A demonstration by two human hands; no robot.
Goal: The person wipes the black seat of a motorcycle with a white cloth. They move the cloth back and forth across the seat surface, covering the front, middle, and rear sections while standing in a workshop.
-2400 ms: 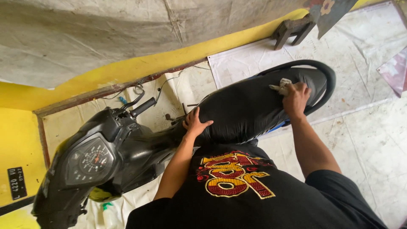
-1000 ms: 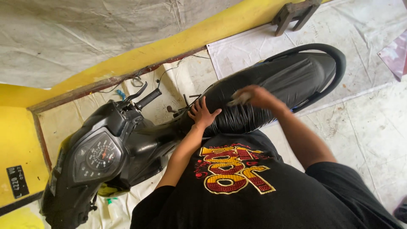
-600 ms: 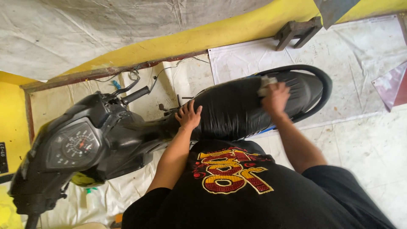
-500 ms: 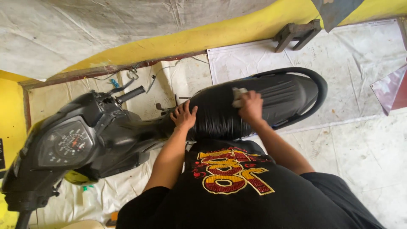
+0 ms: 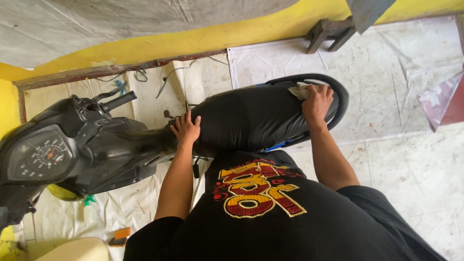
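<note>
Right hand [image 5: 317,102] pressed flat over a pale crumpled cloth [image 5: 299,90], pinning it under the fingers against the rear end of the black scooter seat [image 5: 246,121], just inside the curved grab rail [image 5: 340,99]. Left hand [image 5: 185,129] spread wide, holding nothing, palm down on the narrow front end of the seat. Dark scooter [image 5: 92,145] parked on pale floor sheeting [image 5: 396,72], speedometer dial [image 5: 43,157] at far left, handlebar grip [image 5: 118,100] pointing toward the yellow wall [image 5: 193,41].
</note>
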